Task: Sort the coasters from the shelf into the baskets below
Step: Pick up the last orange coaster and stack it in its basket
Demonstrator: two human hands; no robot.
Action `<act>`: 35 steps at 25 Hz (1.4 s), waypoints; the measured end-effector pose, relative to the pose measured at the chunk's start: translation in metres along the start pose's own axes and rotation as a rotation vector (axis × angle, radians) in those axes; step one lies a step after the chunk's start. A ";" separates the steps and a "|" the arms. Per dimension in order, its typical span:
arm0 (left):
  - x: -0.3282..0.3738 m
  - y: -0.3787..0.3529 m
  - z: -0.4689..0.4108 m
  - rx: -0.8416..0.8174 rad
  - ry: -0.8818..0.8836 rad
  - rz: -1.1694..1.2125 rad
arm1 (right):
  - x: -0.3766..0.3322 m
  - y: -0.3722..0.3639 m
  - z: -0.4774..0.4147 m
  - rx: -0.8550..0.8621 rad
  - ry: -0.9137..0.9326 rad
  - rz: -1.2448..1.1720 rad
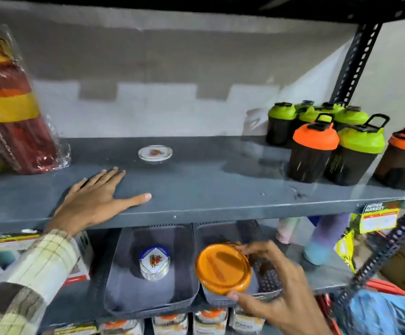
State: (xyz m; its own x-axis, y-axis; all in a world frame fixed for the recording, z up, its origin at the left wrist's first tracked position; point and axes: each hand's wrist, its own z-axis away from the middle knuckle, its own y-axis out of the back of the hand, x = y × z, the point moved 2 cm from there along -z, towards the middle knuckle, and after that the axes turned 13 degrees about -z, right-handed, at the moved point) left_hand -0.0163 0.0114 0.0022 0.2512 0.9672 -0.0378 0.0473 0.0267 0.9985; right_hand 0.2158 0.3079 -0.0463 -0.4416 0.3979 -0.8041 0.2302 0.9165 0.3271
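Note:
A clear glass coaster (155, 153) with a red flower print lies on the grey shelf (208, 184), toward the back. My left hand (95, 199) rests flat and open on the shelf's front, apart from that coaster. Below stand two grey baskets. The left basket (124, 281) holds a stack of glass coasters (154, 264) with the same print. My right hand (269, 286) grips a round orange coaster (223, 268) by its edge, tilted over the right basket (266, 276), where more orange shows behind it.
Several shaker bottles (337, 146) with green and orange lids crowd the shelf's right end. Wrapped red and yellow bottles (10, 107) stand at its left. A perforated upright (356, 64) and a price tag (378, 216) mark the right side. Boxed goods (167, 322) sit under the baskets.

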 end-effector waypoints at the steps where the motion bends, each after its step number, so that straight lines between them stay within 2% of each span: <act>1: -0.001 0.000 0.000 0.011 0.000 0.001 | 0.021 -0.003 0.005 0.013 -0.046 0.026; 9: -0.004 0.001 -0.006 0.092 0.002 0.003 | 0.199 -0.012 -0.022 0.130 -0.403 0.149; 12: -0.005 0.000 -0.007 0.119 0.002 -0.002 | 0.238 -0.014 -0.026 0.072 -0.530 0.250; 14: -0.005 -0.001 -0.007 0.116 0.006 -0.001 | 0.257 -0.015 -0.026 0.052 -0.545 0.296; 27: -0.001 0.004 -0.003 0.093 0.011 -0.021 | 0.291 -0.021 -0.025 0.050 -0.633 0.381; 35: -0.001 0.003 -0.004 0.092 0.014 -0.020 | 0.289 -0.025 -0.023 -0.009 -0.602 0.388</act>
State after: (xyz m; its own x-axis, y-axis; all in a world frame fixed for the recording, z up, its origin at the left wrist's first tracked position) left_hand -0.0207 0.0118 0.0051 0.2358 0.9702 -0.0563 0.1407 0.0233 0.9898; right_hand 0.0622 0.4007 -0.2753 0.2269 0.6060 -0.7624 0.2656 0.7147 0.6471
